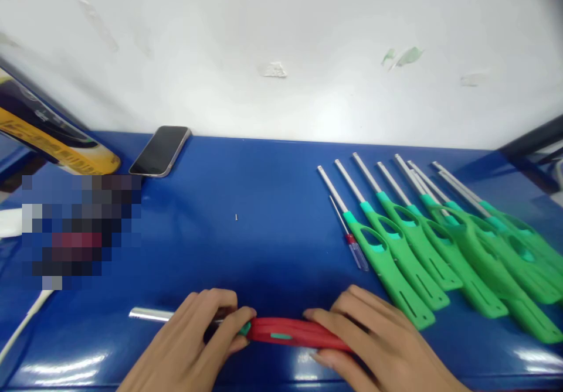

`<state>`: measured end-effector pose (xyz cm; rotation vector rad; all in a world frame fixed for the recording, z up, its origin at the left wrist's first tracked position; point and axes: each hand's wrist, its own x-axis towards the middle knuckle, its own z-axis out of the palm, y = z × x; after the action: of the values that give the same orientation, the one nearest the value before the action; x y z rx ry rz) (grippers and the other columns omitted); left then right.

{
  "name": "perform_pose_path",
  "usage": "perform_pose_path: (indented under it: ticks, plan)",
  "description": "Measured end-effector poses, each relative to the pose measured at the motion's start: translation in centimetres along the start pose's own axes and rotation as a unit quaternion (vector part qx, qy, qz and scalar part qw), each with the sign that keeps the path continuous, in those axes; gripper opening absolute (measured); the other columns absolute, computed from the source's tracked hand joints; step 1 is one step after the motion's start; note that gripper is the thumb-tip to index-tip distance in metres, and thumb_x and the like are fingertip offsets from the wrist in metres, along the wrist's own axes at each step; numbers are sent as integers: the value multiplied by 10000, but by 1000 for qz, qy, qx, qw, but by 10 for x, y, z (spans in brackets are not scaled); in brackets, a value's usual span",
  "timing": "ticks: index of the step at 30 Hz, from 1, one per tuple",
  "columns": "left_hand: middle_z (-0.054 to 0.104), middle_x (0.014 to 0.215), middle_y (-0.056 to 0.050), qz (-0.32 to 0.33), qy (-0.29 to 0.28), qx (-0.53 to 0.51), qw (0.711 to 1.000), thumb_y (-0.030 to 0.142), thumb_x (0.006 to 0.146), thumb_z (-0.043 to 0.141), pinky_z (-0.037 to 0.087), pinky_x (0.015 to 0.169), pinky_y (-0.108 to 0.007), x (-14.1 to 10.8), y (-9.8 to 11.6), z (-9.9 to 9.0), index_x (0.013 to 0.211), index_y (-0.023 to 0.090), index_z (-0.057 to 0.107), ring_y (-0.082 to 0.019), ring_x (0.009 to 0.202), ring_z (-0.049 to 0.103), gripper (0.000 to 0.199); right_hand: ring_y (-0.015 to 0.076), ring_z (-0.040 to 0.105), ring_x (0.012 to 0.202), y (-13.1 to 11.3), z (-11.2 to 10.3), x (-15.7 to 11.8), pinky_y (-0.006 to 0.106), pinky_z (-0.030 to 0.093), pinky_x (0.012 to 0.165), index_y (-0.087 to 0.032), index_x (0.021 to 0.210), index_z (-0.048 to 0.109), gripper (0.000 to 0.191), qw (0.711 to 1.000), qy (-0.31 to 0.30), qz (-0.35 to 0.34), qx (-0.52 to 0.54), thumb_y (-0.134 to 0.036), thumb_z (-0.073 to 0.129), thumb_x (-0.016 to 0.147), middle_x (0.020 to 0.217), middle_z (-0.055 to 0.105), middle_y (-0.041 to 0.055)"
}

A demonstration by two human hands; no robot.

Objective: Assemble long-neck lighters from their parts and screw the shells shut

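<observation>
A red long-nosed lighter (285,324) lies sideways between my hands, low over the blue table. Its metal tube points left, and a green part shows at the base of the tube. My left hand (193,336) is closed around the tube end, with thumb and fingers near the green collar. My right hand (373,336) grips the other end of the red handle, which it partly covers. A tiny screw (236,217) is on the table beyond my hands. Right of it lies a small screwdriver (355,252) with a clear and red handle.
Several green long-nosed lighters (396,278) lie in a slanted row at the right, some overlapping. A phone (160,152) rests by the white wall (308,40). At the left are a yellow and black container (57,137) and a white cable (30,316).
</observation>
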<state>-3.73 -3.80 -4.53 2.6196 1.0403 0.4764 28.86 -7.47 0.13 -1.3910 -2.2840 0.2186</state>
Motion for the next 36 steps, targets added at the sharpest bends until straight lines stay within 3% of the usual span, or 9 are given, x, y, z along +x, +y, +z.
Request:
perform_pose_path:
  ticks: [2,7,11,14,20,26,31,34,36]
  plan:
    - [728,1325,-68,3,16,12,1000,66,974,440,675,900,-297,4,0,2,1526,350,590,-234,1138,742,639,169,808,909,-1,4,2,296,661,905,-290,1257,750,437,1000,-8,4,-3,-446,348,1180,1000,816,-15]
    - [734,1136,-52,12,65,53,996,240,1118,493,620,876,-348,27,2,-7,1338,312,698,-235,999,697,309,163,764,865,-2,15,12,317,655,826,-306,1309,727,397,999,-10,41,6,-425,372,1177,1024,754,18]
    - [694,1181,-46,-17,82,57,995,302,1150,481,570,884,-328,45,2,-20,1380,295,651,-209,1024,686,286,215,726,898,6,12,20,419,596,873,-292,1355,680,316,998,41,25,-43,-397,455,1159,1062,730,40]
    - [696,1200,-43,-62,101,78,990,338,1175,427,561,891,-372,64,-8,-27,1379,286,617,-224,1014,706,284,231,703,950,23,-1,23,424,530,919,-246,1324,645,237,993,72,31,-92,-304,501,1146,1084,724,53]
    - [725,1159,-57,-104,65,114,986,389,1170,377,565,757,-380,103,-41,-31,1387,260,603,-263,955,748,339,264,716,857,51,-10,22,421,498,811,-179,1250,601,285,972,58,58,-219,-414,472,1154,998,741,75]
    - [720,1125,-54,-80,12,114,990,393,1150,370,515,674,-326,126,-57,-38,1250,255,679,-206,772,702,352,273,710,802,49,-4,28,428,486,763,-153,1315,596,267,962,-25,13,-271,-182,428,1109,924,717,64]
    - [698,1051,-49,-71,-12,119,990,353,1133,385,460,607,-281,135,-58,-38,1040,231,681,-175,721,673,333,252,697,759,50,-20,24,411,509,720,-203,1291,622,277,975,3,25,-220,-158,425,1101,909,679,43]
    - [681,1039,-54,-75,-4,128,989,308,1121,408,370,518,-277,133,-54,-37,1019,221,657,-165,642,630,282,191,748,863,49,-36,12,336,566,753,-288,1347,614,278,992,40,92,-82,-245,426,1147,1054,710,32]
    - [688,1033,-50,-69,7,125,990,306,1124,405,378,508,-283,129,-45,-37,1028,224,640,-171,638,639,266,156,772,936,46,-45,0,268,600,787,-335,1310,654,256,986,74,152,3,-311,454,1152,1126,733,14]
